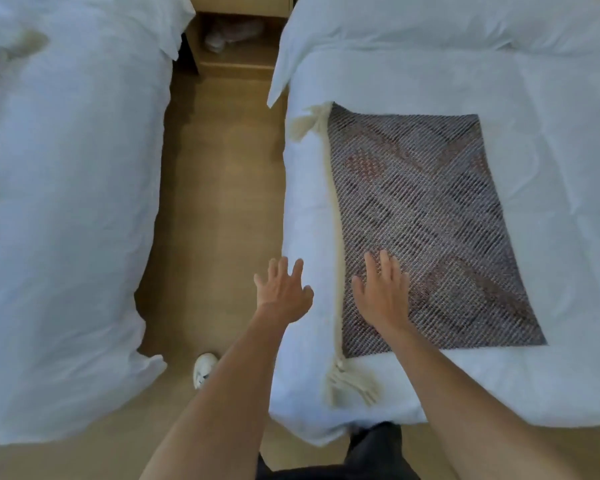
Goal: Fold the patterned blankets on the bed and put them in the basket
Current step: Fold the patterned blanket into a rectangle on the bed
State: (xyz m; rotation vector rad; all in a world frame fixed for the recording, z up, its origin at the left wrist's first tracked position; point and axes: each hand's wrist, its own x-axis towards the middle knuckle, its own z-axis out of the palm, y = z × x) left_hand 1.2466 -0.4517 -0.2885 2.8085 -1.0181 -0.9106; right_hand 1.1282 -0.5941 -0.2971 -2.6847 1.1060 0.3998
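So from the head view, we've got one patterned blanket (426, 226) lying flat on the white bed (551, 140), already in a neat rectangle, so it looks like at least one fold is in. Our right hand (383, 294) is on it with fingers straight and loosely together, palm down on the near left part of the weave, not gripping anything. Just left of those fingers runs the cream fringe (338, 237) along the blanket's edge, with tassels bunched at the far and near corners.

Our left hand (283, 289) is spread wide, holding nothing, over the edge of the bed beside the fringe. Can't tell if it's touching the sheet or just above it.

To the left of that hand there's the wooden floor (215, 188), a second white bed (66, 202), and a nightstand (238, 39) at the far end of the gap. No basket anywhere in view, so we can't say where it is.

What could go wrong, as we see it: with both hands on the left side, lifting that edge for the next fold could drag the whole blanket and skew the rectangle. The tassels could also tuck under or snag in the fingers. And the duvet is soft, so pressing may wrinkle things underneath.
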